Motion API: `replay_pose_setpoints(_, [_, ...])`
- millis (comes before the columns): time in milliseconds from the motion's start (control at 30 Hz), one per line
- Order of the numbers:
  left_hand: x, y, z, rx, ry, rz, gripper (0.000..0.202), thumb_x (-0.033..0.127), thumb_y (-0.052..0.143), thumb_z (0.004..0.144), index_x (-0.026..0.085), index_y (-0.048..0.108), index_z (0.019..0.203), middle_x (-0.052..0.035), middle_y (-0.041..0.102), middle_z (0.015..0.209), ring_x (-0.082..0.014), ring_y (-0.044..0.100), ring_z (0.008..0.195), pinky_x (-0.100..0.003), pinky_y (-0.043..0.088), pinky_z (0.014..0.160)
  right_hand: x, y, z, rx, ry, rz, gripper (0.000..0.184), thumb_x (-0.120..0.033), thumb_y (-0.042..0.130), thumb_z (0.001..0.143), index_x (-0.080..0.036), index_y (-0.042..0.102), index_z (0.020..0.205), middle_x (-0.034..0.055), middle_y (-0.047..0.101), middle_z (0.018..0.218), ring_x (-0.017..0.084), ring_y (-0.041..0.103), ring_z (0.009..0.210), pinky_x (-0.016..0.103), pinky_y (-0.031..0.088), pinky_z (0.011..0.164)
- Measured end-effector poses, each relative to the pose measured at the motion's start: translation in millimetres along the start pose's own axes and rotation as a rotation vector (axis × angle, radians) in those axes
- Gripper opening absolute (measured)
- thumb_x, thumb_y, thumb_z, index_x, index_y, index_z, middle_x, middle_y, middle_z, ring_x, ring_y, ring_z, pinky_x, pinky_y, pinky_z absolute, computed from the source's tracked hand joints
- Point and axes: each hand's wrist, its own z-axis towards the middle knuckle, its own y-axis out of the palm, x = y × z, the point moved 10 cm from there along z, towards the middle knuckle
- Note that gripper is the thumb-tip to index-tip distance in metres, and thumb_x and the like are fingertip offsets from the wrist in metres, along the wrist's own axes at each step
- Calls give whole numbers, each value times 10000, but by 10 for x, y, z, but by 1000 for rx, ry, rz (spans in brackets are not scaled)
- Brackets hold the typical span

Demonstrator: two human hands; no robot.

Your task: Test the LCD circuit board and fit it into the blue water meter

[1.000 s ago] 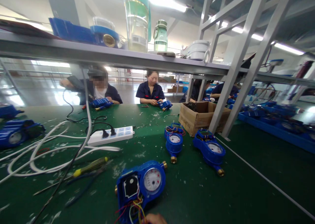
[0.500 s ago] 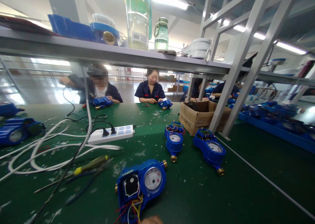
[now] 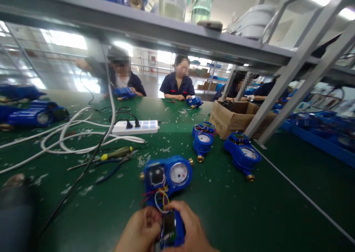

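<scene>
A blue water meter (image 3: 179, 173) with a round white dial lies on the green table in front of me. Its side compartment is open, and red, white and yellow wires (image 3: 163, 200) run out of it towards me. Below it, my right hand (image 3: 191, 228) wraps round a blue housing part (image 3: 179, 226) with a dark panel and circuit board in it. At the part's left side, my left hand (image 3: 138, 228) has its fingers pinched together close to the wires. What sits between those fingertips is hidden.
Two more water meters (image 3: 203, 143) (image 3: 245, 156) stand ahead to the right, near a cardboard box (image 3: 231, 121). A screwdriver (image 3: 116, 153), pliers (image 3: 112, 169), cables and a power strip (image 3: 146, 126) lie left. A blurred sleeve (image 3: 13, 215) fills the lower left. A shelf (image 3: 133, 23) crosses overhead; people sit opposite.
My view has tilted down and swung slightly left. Both hands now show at the blue housing part; before, only a bit of one hand was at the bottom edge. A sleeve has appeared at lower left.
</scene>
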Motion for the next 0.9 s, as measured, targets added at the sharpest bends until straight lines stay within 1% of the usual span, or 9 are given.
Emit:
replay_pose_setpoints(33, [3, 19, -22, -22, -13, -38, 267, 406, 406, 770, 144, 454, 757, 69, 451, 480, -30, 370, 342, -127, 287, 353, 27, -32, 21, -14, 53, 30, 801, -720, 650, 524, -173, 520, 1093, 71, 614, 967, 214, 604, 875, 256, 479, 796])
replay_pose_setpoints(67, [18, 23, -44, -37, -16, -58, 302, 436, 395, 778, 141, 460, 779, 70, 456, 497, -27, 368, 341, -128, 283, 354, 76, -51, 33, -29, 125, 76, 829, -733, 639, 520, -163, 506, 1107, 80, 609, 979, 215, 599, 882, 266, 476, 802])
replay_pose_setpoints(167, [126, -40, -110, -45, 32, -45, 369, 495, 375, 794, 144, 485, 819, 42, 519, 615, -41, 457, 432, -139, 341, 410, 164, -64, 28, -56, 262, 173, 840, -719, 640, 537, -161, 473, 1143, 86, 603, 995, 215, 590, 891, 284, 465, 818])
replay_pose_setpoints(233, [206, -110, -154, -21, 74, 34, 357, 483, 370, 807, 156, 509, 831, 35, 531, 648, -49, 482, 496, -143, 354, 457, 178, -57, 9, -64, 283, 196, 846, -702, 657, 535, -160, 461, 1154, 92, 597, 1017, 222, 582, 915, 293, 454, 838])
replay_pose_setpoints(333, [314, -193, -207, 53, 153, 231, 258, 386, 404, 817, 173, 549, 829, 33, 551, 651, -54, 485, 570, -150, 354, 550, 175, -39, -13, -78, 266, 173, 851, -678, 687, 521, -160, 458, 1157, 90, 584, 1046, 224, 569, 940, 288, 446, 845])
replay_pose_setpoints(467, [350, -149, -207, 97, 238, 411, 192, 277, 382, 830, 186, 546, 870, 6, 599, 811, -81, 533, 709, -182, 373, 664, 70, -27, -3, -86, 158, 102, 806, -665, 682, 548, -174, 465, 1150, 71, 579, 1053, 207, 563, 957, 258, 433, 853])
replay_pose_setpoints(600, [299, -49, -161, 82, 189, 566, 272, 232, 308, 852, 208, 510, 1032, -35, 599, 1012, -138, 576, 900, -246, 423, 793, -34, -17, 15, -75, 99, 28, 775, -674, 663, 565, -175, 483, 1130, 64, 590, 1022, 195, 574, 928, 242, 441, 830])
replay_pose_setpoints(733, [319, 43, -164, 42, 132, 764, 350, 158, 233, 850, 170, 538, 1020, -88, 612, 1008, -181, 604, 921, -311, 464, 822, -88, -11, 34, -69, 76, -41, 784, -707, 635, 564, -152, 506, 1103, 73, 603, 981, 195, 587, 888, 246, 460, 801])
replay_pose_setpoints(900, [362, 163, -158, -23, 221, 889, 369, 79, 257, 823, 166, 549, 1032, -92, 619, 991, -214, 619, 877, -395, 498, 789, -85, -23, 13, -51, 62, -134, 757, -685, 623, 612, -114, 516, 1097, 106, 605, 975, 224, 596, 889, 286, 475, 795])
